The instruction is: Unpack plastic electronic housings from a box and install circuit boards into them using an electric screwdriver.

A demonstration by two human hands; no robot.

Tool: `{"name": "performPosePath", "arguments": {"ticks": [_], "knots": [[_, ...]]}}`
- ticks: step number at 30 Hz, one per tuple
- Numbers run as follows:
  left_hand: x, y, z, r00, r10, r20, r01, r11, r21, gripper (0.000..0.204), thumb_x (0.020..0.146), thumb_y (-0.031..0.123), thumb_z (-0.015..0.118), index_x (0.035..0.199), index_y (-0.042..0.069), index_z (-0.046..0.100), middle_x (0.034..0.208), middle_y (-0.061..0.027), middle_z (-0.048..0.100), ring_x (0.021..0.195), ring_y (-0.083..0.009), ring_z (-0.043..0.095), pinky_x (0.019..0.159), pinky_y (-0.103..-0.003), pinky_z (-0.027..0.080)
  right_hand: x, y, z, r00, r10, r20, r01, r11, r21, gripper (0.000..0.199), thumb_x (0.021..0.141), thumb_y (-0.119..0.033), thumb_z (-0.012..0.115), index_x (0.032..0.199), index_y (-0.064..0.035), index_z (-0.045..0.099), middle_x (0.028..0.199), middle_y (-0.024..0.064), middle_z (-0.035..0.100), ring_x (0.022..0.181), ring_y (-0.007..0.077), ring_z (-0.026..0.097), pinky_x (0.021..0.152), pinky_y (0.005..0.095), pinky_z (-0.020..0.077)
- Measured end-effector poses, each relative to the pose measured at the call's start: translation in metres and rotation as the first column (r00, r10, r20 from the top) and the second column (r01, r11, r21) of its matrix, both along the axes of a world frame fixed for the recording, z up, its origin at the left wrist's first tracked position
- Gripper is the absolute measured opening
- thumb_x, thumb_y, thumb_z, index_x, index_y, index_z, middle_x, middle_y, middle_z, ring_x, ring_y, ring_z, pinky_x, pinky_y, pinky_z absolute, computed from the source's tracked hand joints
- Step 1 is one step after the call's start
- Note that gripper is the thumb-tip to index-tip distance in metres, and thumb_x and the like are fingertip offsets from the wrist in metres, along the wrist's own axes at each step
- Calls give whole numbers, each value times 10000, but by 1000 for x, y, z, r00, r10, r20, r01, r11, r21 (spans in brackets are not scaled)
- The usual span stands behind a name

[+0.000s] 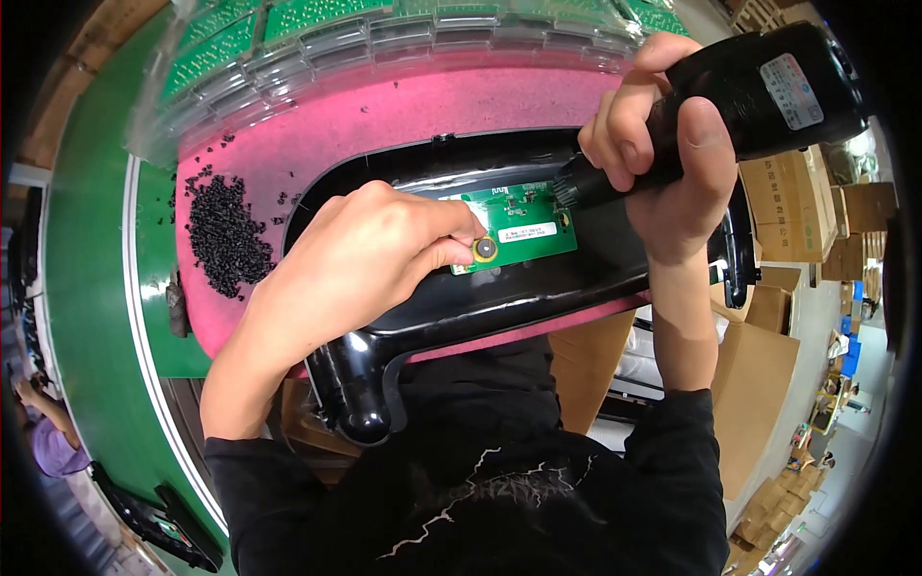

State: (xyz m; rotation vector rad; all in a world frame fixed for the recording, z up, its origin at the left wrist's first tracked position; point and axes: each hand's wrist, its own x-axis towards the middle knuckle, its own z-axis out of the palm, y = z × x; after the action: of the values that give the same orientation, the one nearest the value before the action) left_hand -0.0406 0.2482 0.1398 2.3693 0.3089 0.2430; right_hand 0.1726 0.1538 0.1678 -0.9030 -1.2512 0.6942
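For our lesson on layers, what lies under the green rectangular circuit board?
A glossy black plastic shell shows around the green rectangular circuit board, and flat pink matting beyond that. The shell surface directly beneath the board is covered, and the bare left hand hides more.

My green bench carries a pink mat. On the mat I have a black plastic shell, plus a heap of tiny black parts to my left, strays around. Clear trays line the far side.
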Motion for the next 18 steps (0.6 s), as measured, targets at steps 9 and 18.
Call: {"name": "performPosePath", "arguments": {"ticks": [9, 18], "knots": [[-1, -1, -1, 988, -36, 151, 45, 997, -61, 136, 845, 140, 709, 885, 16, 674, 826, -101, 717, 762, -279, 698, 695, -342, 552, -20, -24, 33, 921, 274, -279, -209, 948, 240, 452, 882, -453, 581, 1119, -82, 479, 668, -42, 497, 503, 74, 453, 566, 254, 367], [-1, -4, 6, 923, 68, 378, 59, 947, -315, 105, 797, 72, 754, 816, 2, 678, 742, -60, 693, 596, -101, 612, 513, -237, 433, -32, -28, 41, 890, 353, -288, -244, 904, 351, 453, 786, -362, 696, 1063, -83, 471, 639, -47, 547, 482, 67, 515, 550, 221, 420]]}}
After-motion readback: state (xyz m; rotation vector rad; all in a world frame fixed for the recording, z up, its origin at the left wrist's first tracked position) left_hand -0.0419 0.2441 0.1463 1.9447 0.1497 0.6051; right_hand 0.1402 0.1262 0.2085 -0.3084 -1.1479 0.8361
